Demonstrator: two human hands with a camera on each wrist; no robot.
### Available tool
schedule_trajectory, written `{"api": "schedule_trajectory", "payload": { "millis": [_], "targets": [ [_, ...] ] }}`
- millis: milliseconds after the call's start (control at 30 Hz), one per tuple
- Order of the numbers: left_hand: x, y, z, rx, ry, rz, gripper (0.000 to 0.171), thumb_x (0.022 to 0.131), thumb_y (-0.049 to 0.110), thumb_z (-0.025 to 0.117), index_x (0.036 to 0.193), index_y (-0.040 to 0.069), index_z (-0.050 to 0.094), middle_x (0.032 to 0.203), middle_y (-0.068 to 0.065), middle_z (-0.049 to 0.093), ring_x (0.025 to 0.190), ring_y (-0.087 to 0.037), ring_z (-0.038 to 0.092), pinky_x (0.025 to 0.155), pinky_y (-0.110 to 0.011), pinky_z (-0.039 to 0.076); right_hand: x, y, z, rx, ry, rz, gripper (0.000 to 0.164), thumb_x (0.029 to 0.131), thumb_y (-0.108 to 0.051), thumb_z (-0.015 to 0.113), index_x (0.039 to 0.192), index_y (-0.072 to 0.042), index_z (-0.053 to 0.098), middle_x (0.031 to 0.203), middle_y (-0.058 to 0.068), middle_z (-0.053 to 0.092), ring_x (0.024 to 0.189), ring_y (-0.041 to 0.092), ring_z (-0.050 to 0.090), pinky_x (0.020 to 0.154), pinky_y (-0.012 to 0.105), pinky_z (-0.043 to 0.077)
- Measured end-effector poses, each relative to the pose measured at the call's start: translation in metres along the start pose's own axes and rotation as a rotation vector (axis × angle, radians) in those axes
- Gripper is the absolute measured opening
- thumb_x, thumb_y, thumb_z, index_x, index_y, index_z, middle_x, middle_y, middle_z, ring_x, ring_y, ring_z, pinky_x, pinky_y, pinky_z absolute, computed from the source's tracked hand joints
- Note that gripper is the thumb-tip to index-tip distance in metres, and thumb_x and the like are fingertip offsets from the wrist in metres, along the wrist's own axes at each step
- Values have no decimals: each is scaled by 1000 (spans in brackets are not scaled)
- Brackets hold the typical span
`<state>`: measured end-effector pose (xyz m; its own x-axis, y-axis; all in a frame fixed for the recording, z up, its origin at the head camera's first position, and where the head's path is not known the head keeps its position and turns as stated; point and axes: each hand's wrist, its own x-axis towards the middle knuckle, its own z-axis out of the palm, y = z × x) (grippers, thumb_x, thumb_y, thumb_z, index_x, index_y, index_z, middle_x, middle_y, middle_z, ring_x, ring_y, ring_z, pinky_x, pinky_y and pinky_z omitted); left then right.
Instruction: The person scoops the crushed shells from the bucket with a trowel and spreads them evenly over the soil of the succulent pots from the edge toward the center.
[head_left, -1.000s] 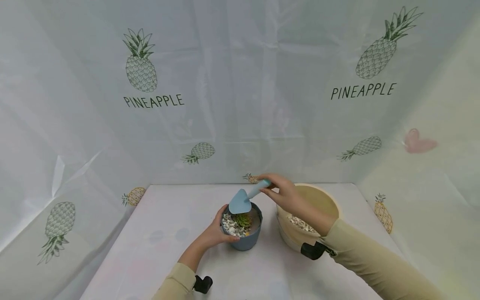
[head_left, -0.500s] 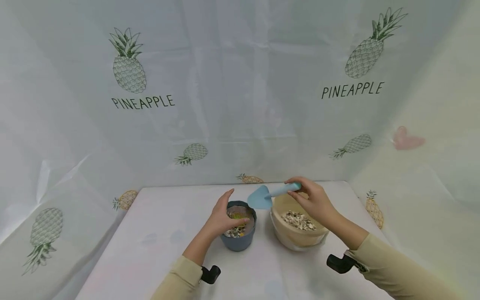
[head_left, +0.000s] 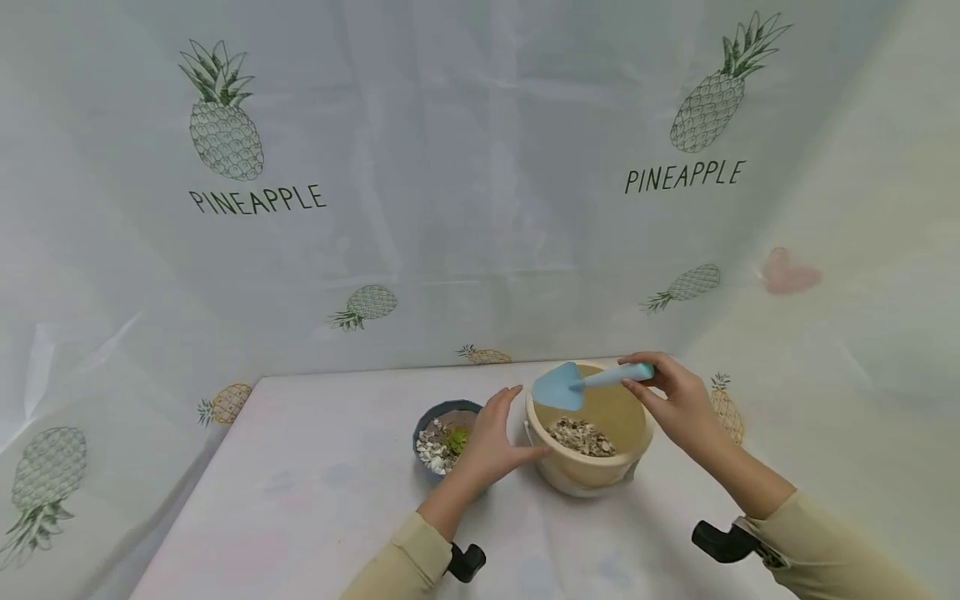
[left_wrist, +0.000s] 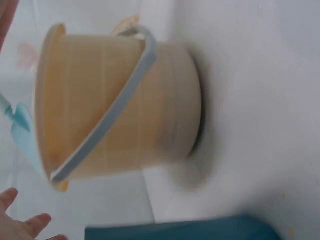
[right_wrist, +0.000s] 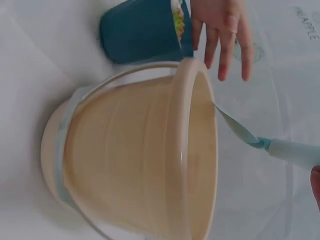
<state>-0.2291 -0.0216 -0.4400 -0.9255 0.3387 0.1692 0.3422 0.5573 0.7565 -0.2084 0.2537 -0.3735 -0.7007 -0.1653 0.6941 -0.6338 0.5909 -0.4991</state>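
Observation:
My right hand (head_left: 678,404) pinches the handle of a light blue toy trowel (head_left: 561,387), whose blade is over the left rim of a cream bucket (head_left: 585,477). Chips of pale gravel (head_left: 581,435) lie at the bucket's bottom. Between bucket and plant pot, my left hand (head_left: 487,447) is held with thumb and fingers spread, gripping nothing. It partly covers the blue-grey pot (head_left: 423,421) in the head view. A green succulent (head_left: 456,438) and white pebbles (head_left: 432,450) fill part of that pot. The right wrist view shows the trowel's blade tip (right_wrist: 220,111) close to the bucket's opening.
A pale handle (left_wrist: 110,117) hangs down the bucket's side. Pot and bucket both stand on a white cloth-covered table (head_left: 315,475). Behind is a white curtain (head_left: 450,208) printed with pineapples. Black camera mounts (head_left: 723,542) sit on the wrists.
The trowel has moved right, from above the succulent to the bucket's rim. My left hand has let go of the pot and shifted right toward the bucket. The view has turned slightly right.

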Motion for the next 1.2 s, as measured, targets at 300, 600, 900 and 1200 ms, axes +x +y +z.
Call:
{"api": "schedule_trajectory", "payload": {
  "millis": [300,600,900,1200],
  "targets": [
    [12,1,26,138,-22,-41,94,75,70,69,150,23,39,155,-6,32,146,-35,14,105,-65,27,-8,15,-8,-160,-60,48,35,77,12,75,107,-1,64,99,9,67,84,15,68,68,14,52],
    [13,-3,36,146,-2,-91,94,70,74,69,147,27,43,156,1,31,145,-30,18,101,-70,28,-7,28,-10,-229,-302,174,23,80,6,75,99,-3,65,92,7,66,79,21,65,65,32,56],
    [12,-4,37,120,8,-87,91,71,67,75,147,27,44,156,0,31,145,-30,20,105,-67,25,2,36,-5,-295,-438,179,22,79,8,75,98,-1,68,94,9,69,85,27,66,67,37,56],
    [13,-5,38,84,13,-71,91,70,58,81,146,23,45,155,-3,32,144,-32,22,105,-67,26,5,46,-1,-289,-563,168,23,76,10,76,93,-4,68,90,5,68,87,29,66,70,39,56]
  ]
}}
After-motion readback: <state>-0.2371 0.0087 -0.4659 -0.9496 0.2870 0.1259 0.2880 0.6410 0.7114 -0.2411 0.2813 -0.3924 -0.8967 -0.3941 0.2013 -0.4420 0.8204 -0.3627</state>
